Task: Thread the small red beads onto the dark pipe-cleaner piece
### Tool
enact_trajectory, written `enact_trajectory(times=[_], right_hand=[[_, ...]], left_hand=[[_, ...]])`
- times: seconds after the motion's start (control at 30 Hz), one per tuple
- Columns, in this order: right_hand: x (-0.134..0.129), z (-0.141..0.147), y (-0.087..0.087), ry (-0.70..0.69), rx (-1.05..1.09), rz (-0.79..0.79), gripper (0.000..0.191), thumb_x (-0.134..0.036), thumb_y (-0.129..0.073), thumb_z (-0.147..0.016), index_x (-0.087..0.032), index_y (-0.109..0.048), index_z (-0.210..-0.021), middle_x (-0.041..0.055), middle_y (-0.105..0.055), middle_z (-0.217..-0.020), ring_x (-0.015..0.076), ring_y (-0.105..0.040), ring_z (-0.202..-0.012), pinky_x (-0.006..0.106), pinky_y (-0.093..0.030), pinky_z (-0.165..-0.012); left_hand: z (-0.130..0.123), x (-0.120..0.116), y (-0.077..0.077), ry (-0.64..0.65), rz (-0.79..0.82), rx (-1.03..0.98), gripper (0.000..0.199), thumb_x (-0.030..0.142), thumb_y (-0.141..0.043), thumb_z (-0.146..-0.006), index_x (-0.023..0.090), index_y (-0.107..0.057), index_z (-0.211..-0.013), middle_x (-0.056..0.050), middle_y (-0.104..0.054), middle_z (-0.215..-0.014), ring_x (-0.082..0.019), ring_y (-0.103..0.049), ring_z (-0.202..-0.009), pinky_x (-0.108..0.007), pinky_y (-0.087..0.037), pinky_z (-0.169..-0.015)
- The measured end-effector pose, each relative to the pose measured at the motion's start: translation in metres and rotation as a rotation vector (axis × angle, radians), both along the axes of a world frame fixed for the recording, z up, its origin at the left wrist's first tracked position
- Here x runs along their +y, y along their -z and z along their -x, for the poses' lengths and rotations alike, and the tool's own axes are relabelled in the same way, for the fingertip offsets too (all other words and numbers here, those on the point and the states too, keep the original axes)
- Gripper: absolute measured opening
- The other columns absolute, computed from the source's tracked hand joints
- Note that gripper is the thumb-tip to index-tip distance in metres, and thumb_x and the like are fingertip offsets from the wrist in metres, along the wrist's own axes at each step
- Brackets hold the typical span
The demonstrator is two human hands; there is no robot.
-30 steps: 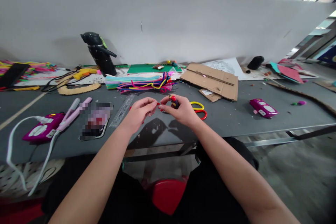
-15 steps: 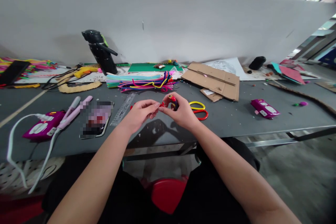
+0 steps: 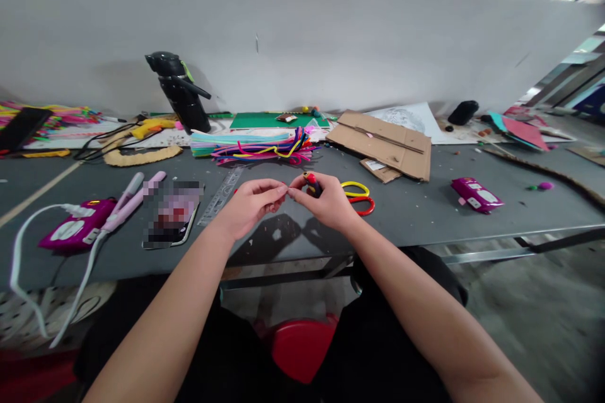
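Observation:
My left hand (image 3: 258,201) is closed over the near part of the table, thumb against the fingers. What it pinches, if anything, is hidden by the fingertips. My right hand (image 3: 326,200) meets it, thumb tip almost touching the left one. Wrapped in the right fingers is a lighter (image 3: 312,183), red and dark with a brass-coloured top pointing up and away. Just right of that hand lie scissors (image 3: 363,196) with one yellow and one red handle loop, their blades hidden behind the hand. A clear ruler (image 3: 220,196) lies left of my left hand.
Behind my hands lies a bundle of coloured pipe cleaners (image 3: 258,146), with cardboard pieces (image 3: 382,143) to its right. On the left are a phone (image 3: 177,211), a pink hair straightener (image 3: 135,201) and a purple packet (image 3: 78,227). A black flask (image 3: 182,94) stands by the partition.
The small red piece seen between my fingertips is now out of sight. My fingertips have drawn closer together, and the lighter is still in my right hand.

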State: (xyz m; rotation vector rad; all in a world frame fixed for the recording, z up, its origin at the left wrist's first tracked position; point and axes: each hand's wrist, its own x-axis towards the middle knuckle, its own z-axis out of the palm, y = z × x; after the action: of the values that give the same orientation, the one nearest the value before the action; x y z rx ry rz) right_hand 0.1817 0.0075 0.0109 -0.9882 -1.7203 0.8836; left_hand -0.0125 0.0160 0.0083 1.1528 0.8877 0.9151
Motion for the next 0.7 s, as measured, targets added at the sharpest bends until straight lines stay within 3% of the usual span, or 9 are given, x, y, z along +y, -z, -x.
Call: enact_trajectory(times=[0.2,0.3,0.4,0.5,0.7], right_hand=[[0.002,-0.002,0.001,-0.002,0.010,0.031,0.022,-0.035,-0.064,-0.089,-0.014,-0.069,-0.085,0.0022,-0.064,-0.077,0.0126,-0.052,-0.067,0.025,-0.043,-0.065],[0.003,-0.003,0.002,0.002,-0.002,0.011,0.023,-0.035,-0.062,-0.091,-0.014,-0.067,-0.087,0.0023,-0.063,-0.078,0.0133,-0.052,-0.070,0.025,-0.043,-0.068],[0.005,-0.003,0.002,0.014,-0.027,0.002,0.023,-0.036,-0.060,-0.092,-0.014,-0.066,-0.085,0.0017,-0.061,-0.076,0.0137,-0.052,-0.071,0.025,-0.042,-0.068],[0.005,-0.002,0.002,0.018,-0.035,0.004,0.023,-0.036,-0.060,-0.092,-0.014,-0.065,-0.085,0.0015,-0.061,-0.076,0.0139,-0.052,-0.071,0.025,-0.043,-0.069],[0.005,-0.001,0.004,0.006,-0.036,0.008,0.022,-0.035,-0.060,-0.092,-0.015,-0.066,-0.085,0.0020,-0.064,-0.078,0.0142,-0.054,-0.072,0.026,-0.043,-0.071]], left_hand=[[0.001,0.000,-0.001,-0.029,-0.120,0.168,0.024,0.039,-0.075,-0.081,0.016,-0.072,-0.084,0.000,-0.058,-0.069,-0.010,-0.050,-0.062,-0.023,-0.035,-0.055],[0.003,-0.001,0.000,-0.096,-0.344,0.366,0.022,0.038,-0.069,-0.086,0.017,-0.071,-0.087,-0.002,-0.063,-0.074,-0.013,-0.056,-0.067,-0.025,-0.042,-0.060],[0.004,-0.006,0.003,-0.187,-0.687,0.593,0.017,0.033,-0.065,-0.089,0.017,-0.072,-0.093,-0.004,-0.068,-0.087,-0.015,-0.061,-0.075,-0.027,-0.046,-0.066],[0.005,-0.010,0.006,-0.220,-0.954,0.685,0.015,0.026,-0.063,-0.090,0.018,-0.070,-0.100,-0.006,-0.070,-0.098,-0.017,-0.065,-0.085,-0.029,-0.050,-0.076],[0.006,-0.010,0.008,-0.247,-1.119,0.694,0.015,0.021,-0.064,-0.090,0.017,-0.070,-0.104,-0.006,-0.070,-0.099,-0.016,-0.067,-0.086,-0.028,-0.052,-0.080]])
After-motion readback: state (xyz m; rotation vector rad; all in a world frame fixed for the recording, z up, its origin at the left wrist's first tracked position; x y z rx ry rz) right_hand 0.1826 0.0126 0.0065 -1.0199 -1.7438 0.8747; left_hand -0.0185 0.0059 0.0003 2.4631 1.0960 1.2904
